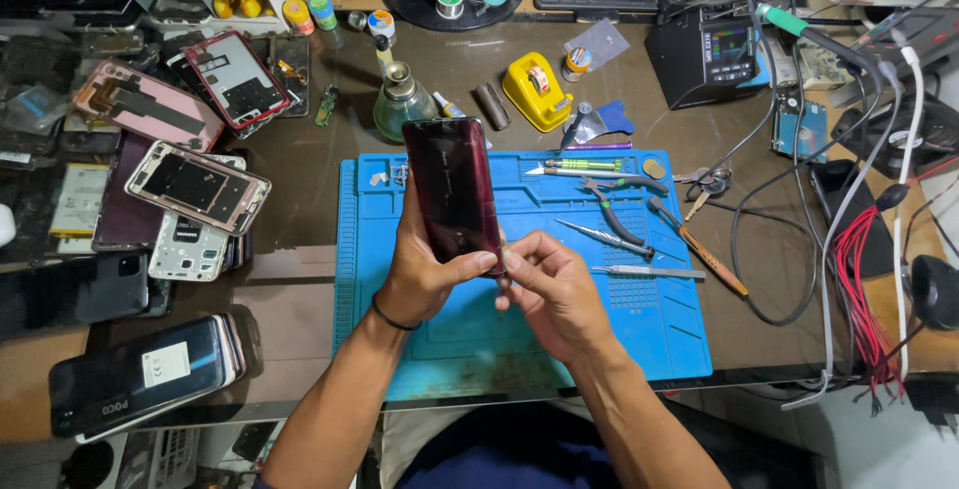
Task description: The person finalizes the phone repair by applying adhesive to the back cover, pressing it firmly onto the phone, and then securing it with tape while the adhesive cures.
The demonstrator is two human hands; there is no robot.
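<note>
head view: left hand (425, 274) grip around dark red phone (455, 194)

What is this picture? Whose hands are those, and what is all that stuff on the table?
A camera on a person's head looks down at their own two hands. The left hand holds a dark red phone upright, and the right hand pinches at its lower edge; whether it holds something tiny, I cannot tell. Under them lies a blue work mat with tweezers and pliers. To the left lie phone frames and other phones. Behind stands a yellow tape holder.
</note>
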